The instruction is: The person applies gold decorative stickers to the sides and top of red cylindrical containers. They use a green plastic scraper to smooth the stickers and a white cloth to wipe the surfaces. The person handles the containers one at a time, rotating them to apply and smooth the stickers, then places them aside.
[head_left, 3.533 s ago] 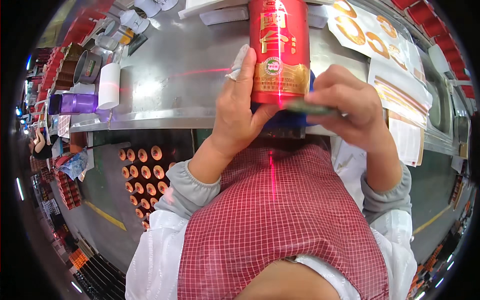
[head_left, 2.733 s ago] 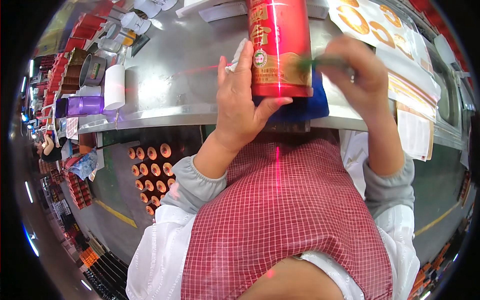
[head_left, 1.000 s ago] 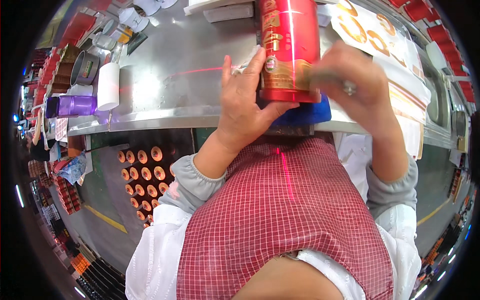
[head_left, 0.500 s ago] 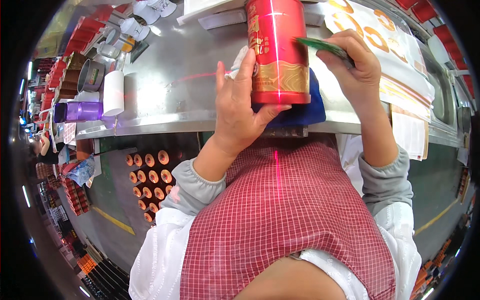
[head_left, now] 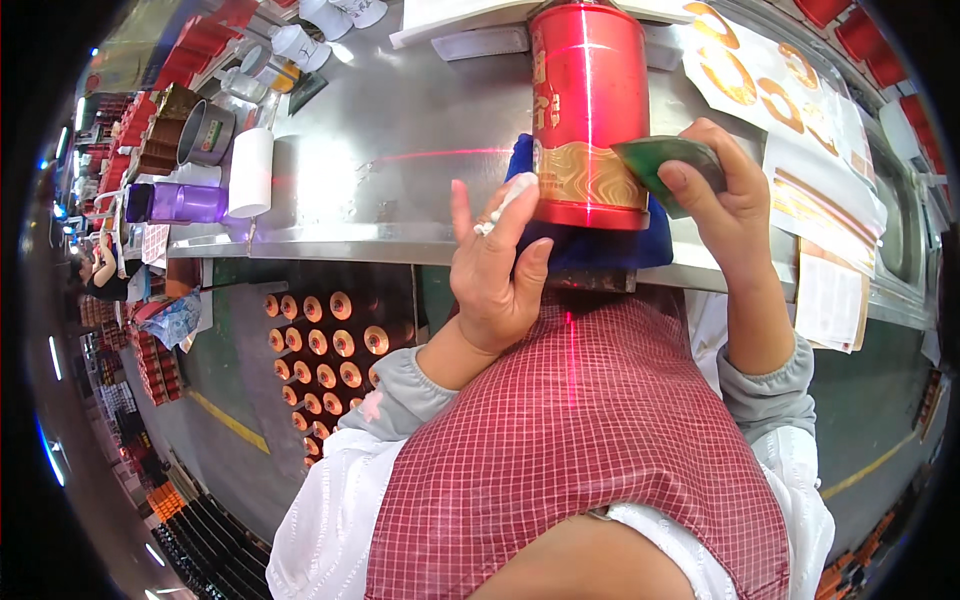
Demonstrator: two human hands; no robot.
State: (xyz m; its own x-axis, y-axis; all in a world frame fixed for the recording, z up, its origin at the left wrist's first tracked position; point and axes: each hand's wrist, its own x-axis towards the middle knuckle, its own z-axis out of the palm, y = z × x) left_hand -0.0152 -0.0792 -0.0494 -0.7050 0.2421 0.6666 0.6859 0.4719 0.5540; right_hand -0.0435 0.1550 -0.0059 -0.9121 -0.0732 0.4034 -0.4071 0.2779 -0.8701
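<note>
A tall red can (head_left: 590,90) with a gold wave band round its lower part lies on a blue cloth (head_left: 655,240) at the front of the steel table. My left hand (head_left: 497,285) is beside its lower left edge, a small crumpled white cloth (head_left: 510,200) caught between the fingers. The thumb is off the can. In my right hand (head_left: 735,205) is a flat green scraper (head_left: 670,165), pinched between thumb and fingers. Its tip meets the can's right side at the gold band. A red light line runs down the can.
Sheets with gold ring-shaped pieces (head_left: 730,80) cover the table's right side. To the left are a white roll (head_left: 250,172), a purple bottle (head_left: 180,203), a grey pot (head_left: 207,132) and several cups. Below the edge, a dark rack holds rows of round pieces (head_left: 318,342).
My left thumb and fingers have come away from the can and moved down. The scraper has gone from the can's upper right side down to the gold band, its flat face now showing.
</note>
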